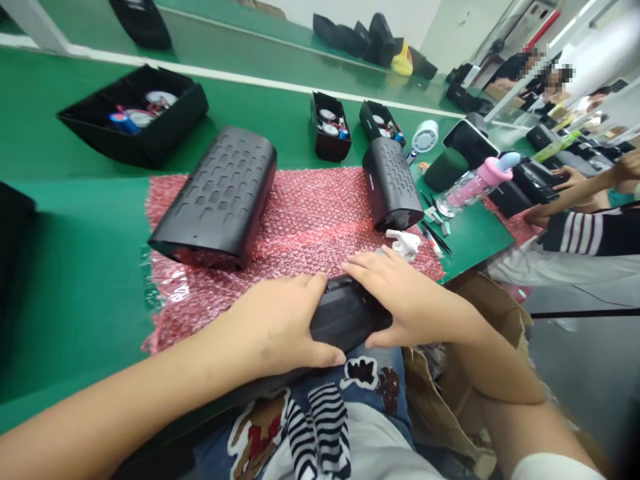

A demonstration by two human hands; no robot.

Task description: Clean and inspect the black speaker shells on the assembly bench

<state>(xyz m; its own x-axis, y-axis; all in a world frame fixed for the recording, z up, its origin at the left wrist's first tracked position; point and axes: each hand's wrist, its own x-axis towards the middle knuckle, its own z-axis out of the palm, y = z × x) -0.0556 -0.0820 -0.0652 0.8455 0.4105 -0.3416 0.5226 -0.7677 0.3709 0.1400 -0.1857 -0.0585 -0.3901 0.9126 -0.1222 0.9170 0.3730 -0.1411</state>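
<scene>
My left hand [280, 323] and my right hand [400, 297] both grip a black plastic housing [345, 317] at the near edge of the green table, over my lap. The housing rests partly on a sheet of red bubble wrap [310, 220]. A large black perforated speaker shell [217, 197] lies on the wrap to the left. A second, similar shell [393, 183] lies on the wrap at the right. A small white object [405, 243] sits just beyond my right fingers.
Open black trays of small parts [133, 117] [330, 127] [383, 123] stand farther back on the green table [75, 267]. A pink bottle [475, 183], tweezers and small tools lie right. Another person's arms [580, 200] work at the right. A brown cardboard box [480, 313] sits by my right forearm.
</scene>
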